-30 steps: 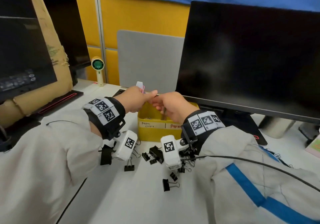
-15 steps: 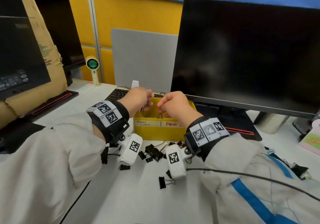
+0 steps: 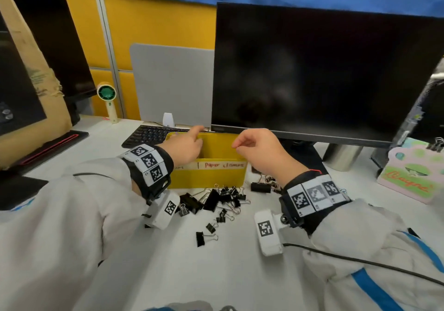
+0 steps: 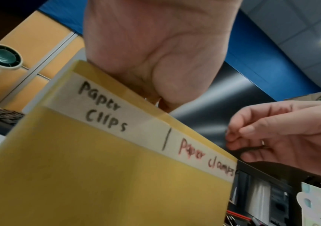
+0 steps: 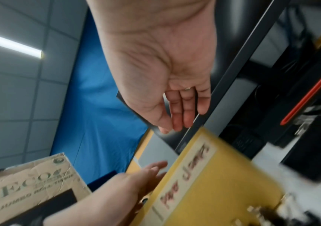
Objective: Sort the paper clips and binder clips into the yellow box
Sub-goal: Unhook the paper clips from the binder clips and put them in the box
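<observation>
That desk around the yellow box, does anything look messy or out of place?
Yes. Black binder clips lie scattered in a loose heap on the desk in front of the yellow box, a few strayed nearer, not yet sorted in. Nothing looks damaged.

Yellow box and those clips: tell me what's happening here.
A person is sorting clips into the yellow box, which is labelled "Paper clips" on one side and "Paper clamps" on the other. The left hand reaches into the paper-clips side; the right hand hovers over the other side, fingers loosely curled, apparently empty. A pile of black binder clips still lies on the desk.
</observation>
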